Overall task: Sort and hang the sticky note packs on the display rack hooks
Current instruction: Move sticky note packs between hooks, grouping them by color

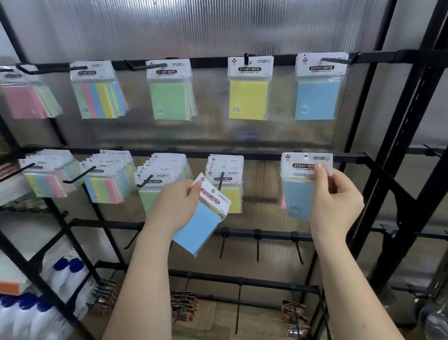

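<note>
A black display rack [351, 156] carries two rows of hanging sticky note packs. My left hand [175, 204] grips a blue pack [199, 226], tilted, in front of the yellow packs [227, 177] on the middle row. My right hand [334, 201] pinches the white header card of another blue pack [298, 196], held up against the middle bar at the right end of the row. Whether that pack hangs on a hook is hidden by its card.
The top row holds pink [26, 101], multicolour [100, 99], green [172, 99], yellow [249, 98] and blue [317, 99] packs. Bare hooks [258, 245] hang from the lower bar. White bottles with blue caps [27, 320] stand on shelves at the left.
</note>
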`<state>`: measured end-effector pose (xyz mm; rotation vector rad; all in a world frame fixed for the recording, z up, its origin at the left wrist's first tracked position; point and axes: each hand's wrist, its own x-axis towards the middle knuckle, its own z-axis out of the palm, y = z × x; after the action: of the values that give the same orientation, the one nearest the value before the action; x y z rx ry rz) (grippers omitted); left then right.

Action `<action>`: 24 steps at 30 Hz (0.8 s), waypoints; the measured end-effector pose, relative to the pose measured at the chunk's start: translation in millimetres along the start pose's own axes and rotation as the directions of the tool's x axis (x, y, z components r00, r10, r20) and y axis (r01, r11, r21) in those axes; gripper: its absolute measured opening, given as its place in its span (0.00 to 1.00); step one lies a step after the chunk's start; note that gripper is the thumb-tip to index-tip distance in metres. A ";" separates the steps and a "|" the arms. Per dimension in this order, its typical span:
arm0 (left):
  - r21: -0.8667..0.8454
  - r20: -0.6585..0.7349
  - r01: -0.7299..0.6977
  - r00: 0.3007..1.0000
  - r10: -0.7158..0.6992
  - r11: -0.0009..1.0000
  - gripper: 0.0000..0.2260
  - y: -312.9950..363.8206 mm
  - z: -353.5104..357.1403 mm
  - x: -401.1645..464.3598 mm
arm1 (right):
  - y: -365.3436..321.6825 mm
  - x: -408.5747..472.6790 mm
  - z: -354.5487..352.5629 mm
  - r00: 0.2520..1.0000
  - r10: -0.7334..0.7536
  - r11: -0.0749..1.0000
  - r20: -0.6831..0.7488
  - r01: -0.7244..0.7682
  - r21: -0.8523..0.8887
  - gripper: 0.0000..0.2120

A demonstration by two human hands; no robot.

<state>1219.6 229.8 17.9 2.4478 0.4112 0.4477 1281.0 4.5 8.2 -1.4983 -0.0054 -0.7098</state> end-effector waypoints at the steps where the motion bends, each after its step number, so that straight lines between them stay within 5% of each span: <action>1: -0.012 -0.014 -0.005 1.000 0.005 1.000 0.17 1.5 -3.3 -0.1 | -0.6 0.7 0.0 1.000 0.006 1.000 0.000 -0.006 0.014 0.10; 24: -0.179 -0.172 -0.088 0.984 0.057 0.980 0.19 44.1 -13.5 19.4 | -92.9 87.1 7.7 0.990 -0.106 0.931 -0.088 0.130 0.341 0.08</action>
<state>1239.6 210.4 59.5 2.2579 0.3326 0.6931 1314.1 -17.3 129.5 -1.1413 -0.1631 -0.8115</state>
